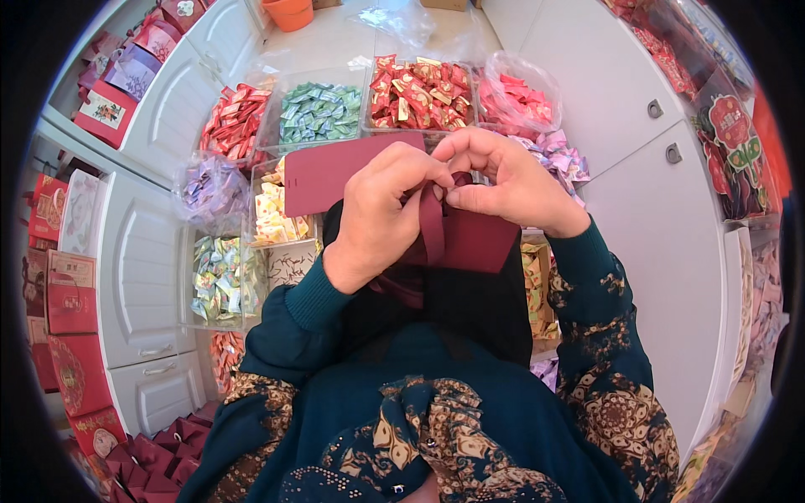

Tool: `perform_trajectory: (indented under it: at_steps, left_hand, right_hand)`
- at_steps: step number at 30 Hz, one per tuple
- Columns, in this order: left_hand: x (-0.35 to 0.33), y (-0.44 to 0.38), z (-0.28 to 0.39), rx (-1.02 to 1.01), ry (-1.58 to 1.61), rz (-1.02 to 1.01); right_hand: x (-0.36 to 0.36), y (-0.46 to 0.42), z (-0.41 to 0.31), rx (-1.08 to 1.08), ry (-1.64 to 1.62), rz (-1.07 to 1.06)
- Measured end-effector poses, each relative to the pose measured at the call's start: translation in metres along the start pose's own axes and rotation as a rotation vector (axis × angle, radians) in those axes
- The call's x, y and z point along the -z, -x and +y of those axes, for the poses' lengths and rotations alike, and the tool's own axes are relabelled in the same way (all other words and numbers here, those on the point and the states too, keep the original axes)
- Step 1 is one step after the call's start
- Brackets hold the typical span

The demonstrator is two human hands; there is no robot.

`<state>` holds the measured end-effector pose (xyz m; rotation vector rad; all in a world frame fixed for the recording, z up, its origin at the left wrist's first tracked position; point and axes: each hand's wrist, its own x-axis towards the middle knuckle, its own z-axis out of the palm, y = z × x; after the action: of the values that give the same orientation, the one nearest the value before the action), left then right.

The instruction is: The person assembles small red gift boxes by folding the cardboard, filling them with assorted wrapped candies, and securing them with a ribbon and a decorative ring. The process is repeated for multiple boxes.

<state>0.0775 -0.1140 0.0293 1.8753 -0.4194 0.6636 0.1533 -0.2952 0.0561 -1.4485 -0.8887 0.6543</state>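
Observation:
My left hand [383, 207] and my right hand [500, 179] meet over my lap, both pinching a maroon ribbon [432, 226]. One length of it hangs down from the fingertips, and more ribbon trails near my left wrist. Under the hands is a maroon card piece [481, 242], partly covered by fingers and ribbon. Behind my left hand, a larger flat maroon card [346, 170] with small slits lies against the candy bins. Exactly how the ribbon runs between the fingertips is hidden.
Clear bins of wrapped candy surround my lap: teal [321, 113], red and gold [421, 94], yellow [277, 207] and green [217, 276]. White cabinets [148, 270] flank the left. Folded maroon boxes [157, 459] pile up at lower left. An orange pot [289, 14] stands far off.

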Motion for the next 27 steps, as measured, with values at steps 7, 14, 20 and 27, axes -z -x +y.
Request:
perform_trajectory:
  at_steps: [7, 14, 20, 27]
  left_hand:
    - [0.005, 0.004, -0.003, -0.007, 0.036, -0.048]
    - [0.001, 0.006, 0.0, 0.091, 0.088, -0.026]
    - [-0.004, 0.005, -0.007, -0.135, -0.066, 0.017]
    - [0.002, 0.006, -0.013, -0.263, -0.176, 0.012]
  right_hand:
    - [0.03, 0.006, 0.014, 0.253, 1.228, 0.273]
    - [0.042, 0.021, -0.032, -0.053, 0.285, 0.063]
    - [0.017, -0.02, -0.018, -0.291, 0.074, -0.187]
    - [0.021, -0.02, -0.03, -0.481, -0.062, -0.274]
